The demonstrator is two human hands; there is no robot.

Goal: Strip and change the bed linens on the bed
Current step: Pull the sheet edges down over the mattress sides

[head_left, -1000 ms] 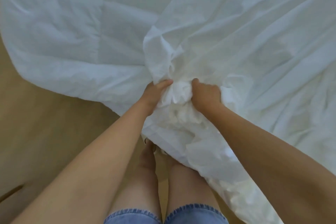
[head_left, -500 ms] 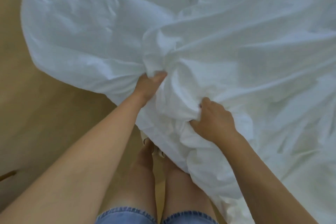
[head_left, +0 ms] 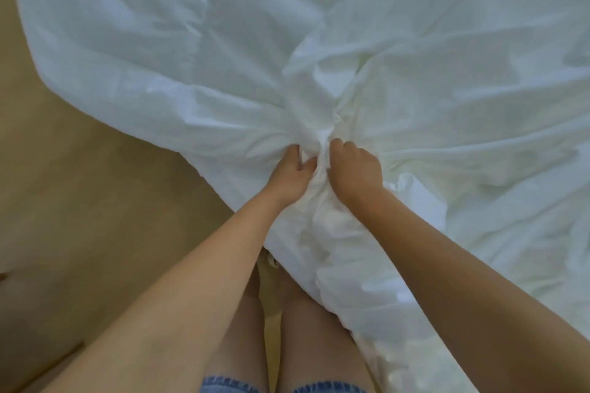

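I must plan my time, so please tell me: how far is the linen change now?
Done: the white sheet looks pulled loose, one edge hanging over the floor. In hand: the left hand and right hand bunch it together. Left: taking it away and putting on fresh linen, none visible here.

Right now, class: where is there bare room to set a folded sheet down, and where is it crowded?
Free: the tan floor, bordered by the sheet edge above and the left arm below. A thin floor strip shows between the legs.
Crowded: everything right of the hands is rumpled sheet. Left hand and right hand bunch it side by side, nearly touching.
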